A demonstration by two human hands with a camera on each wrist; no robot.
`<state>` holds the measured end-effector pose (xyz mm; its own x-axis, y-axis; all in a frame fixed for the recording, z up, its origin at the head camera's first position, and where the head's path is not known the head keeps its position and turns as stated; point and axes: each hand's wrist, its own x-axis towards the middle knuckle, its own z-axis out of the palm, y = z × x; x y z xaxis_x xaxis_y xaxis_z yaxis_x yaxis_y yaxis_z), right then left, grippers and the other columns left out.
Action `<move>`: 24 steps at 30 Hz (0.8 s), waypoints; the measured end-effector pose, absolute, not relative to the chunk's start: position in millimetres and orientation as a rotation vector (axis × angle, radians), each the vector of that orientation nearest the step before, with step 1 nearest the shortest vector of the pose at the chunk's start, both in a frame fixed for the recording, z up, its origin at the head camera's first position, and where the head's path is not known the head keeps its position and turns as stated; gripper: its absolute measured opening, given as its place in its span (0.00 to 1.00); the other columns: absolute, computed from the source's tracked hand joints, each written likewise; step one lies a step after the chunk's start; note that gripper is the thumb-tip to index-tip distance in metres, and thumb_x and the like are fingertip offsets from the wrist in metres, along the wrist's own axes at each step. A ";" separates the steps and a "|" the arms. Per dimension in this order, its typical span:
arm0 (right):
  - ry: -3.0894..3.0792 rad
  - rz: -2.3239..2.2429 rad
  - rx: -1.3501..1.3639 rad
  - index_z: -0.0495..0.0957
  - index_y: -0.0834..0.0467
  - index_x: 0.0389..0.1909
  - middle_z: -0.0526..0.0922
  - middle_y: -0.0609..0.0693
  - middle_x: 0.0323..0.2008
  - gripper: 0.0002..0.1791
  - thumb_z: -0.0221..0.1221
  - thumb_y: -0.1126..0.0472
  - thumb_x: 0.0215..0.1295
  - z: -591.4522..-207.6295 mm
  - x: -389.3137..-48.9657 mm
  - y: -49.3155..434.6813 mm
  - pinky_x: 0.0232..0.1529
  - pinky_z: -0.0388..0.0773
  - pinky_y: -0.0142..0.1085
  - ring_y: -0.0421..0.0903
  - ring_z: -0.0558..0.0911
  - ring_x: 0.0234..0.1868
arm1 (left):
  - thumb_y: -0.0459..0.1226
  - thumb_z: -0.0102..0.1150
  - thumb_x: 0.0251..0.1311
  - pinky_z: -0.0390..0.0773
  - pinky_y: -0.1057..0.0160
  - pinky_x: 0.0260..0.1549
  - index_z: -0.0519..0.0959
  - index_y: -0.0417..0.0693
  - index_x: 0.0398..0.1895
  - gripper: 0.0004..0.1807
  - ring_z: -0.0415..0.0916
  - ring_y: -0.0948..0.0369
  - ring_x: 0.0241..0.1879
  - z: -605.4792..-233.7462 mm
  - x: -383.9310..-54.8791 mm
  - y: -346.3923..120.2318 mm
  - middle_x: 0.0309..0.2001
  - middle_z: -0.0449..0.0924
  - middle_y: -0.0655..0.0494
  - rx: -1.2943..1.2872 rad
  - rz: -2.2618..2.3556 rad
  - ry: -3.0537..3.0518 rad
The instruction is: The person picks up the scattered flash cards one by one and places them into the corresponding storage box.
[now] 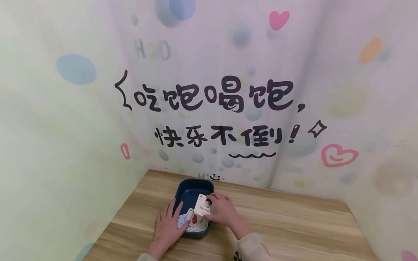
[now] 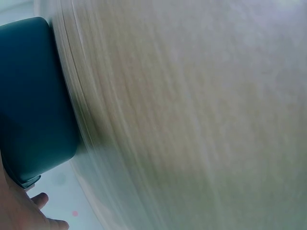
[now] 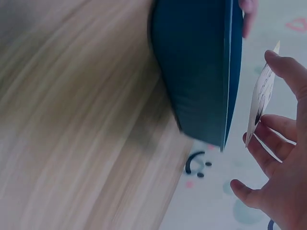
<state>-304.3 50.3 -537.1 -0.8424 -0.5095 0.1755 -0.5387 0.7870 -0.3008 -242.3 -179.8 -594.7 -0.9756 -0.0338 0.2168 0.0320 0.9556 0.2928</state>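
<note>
A dark blue box (image 1: 195,183), open at the top, stands on the table. My right hand (image 1: 225,212) pinches a white card (image 1: 201,206) printed "throat" over the box. In the right wrist view the same card (image 3: 262,93) is seen nearly edge-on between the thumb and fingers. Inside the near end of the box lie a card with red lips (image 1: 195,219) and bluish cards (image 1: 183,219), partly covered. My left hand (image 1: 168,226) rests at the box's left rim with its fingers spread and its thumb reaching over the cards.
The wood-grain table (image 1: 294,224) extends on both sides of the box. Behind it hangs a pale printed curtain (image 1: 209,65) with black lettering, and another pale wall (image 1: 49,145) stands at the left.
</note>
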 end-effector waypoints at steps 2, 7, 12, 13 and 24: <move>-2.898 0.464 0.871 0.76 0.54 0.63 0.77 0.51 0.61 0.41 0.70 0.36 0.52 -540.0 -303.6 43.0 0.63 0.71 0.58 0.52 0.75 0.62 | 0.66 0.55 0.59 0.57 0.28 0.66 0.63 0.57 0.75 0.44 0.57 0.42 0.74 -595.5 -242.6 -179.4 0.77 0.55 0.45 0.002 -0.438 -2.885; -2.921 0.387 0.890 0.77 0.52 0.62 0.78 0.48 0.58 0.40 0.70 0.35 0.51 -545.3 -300.2 33.5 0.61 0.72 0.58 0.50 0.77 0.60 | 0.66 0.53 0.60 0.59 0.30 0.66 0.57 0.51 0.78 0.49 0.58 0.43 0.73 -597.4 -243.8 -177.9 0.77 0.57 0.45 0.007 -0.445 -2.861; -2.930 0.356 0.879 0.77 0.50 0.61 0.79 0.47 0.57 0.39 0.71 0.36 0.50 -549.7 -296.3 30.0 0.61 0.72 0.57 0.50 0.78 0.58 | 0.61 0.54 0.63 0.59 0.31 0.66 0.55 0.47 0.78 0.47 0.59 0.44 0.73 -597.2 -242.8 -177.0 0.76 0.58 0.45 -0.016 -0.470 -2.830; -2.928 0.349 0.880 0.77 0.49 0.61 0.80 0.47 0.57 0.39 0.70 0.36 0.50 -550.5 -295.5 29.6 0.61 0.72 0.57 0.51 0.78 0.58 | 0.59 0.53 0.63 0.59 0.31 0.66 0.55 0.47 0.78 0.46 0.59 0.44 0.73 -596.9 -242.3 -177.0 0.76 0.58 0.46 -0.021 -0.470 -2.829; -2.832 0.467 0.892 0.75 0.52 0.63 0.75 0.52 0.66 0.37 0.70 0.41 0.54 -553.7 -296.9 42.0 0.66 0.65 0.62 0.56 0.73 0.66 | 0.52 0.58 0.63 0.62 0.31 0.64 0.64 0.48 0.74 0.38 0.59 0.41 0.71 -587.2 -241.4 -182.4 0.75 0.59 0.42 -0.082 -0.452 -2.776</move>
<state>-296.9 42.0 -553.7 -0.8154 -0.5359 0.2190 -0.5778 0.7765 -0.2512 -241.4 -182.4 -587.2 -0.9452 0.0041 0.3265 0.1075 0.9480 0.2994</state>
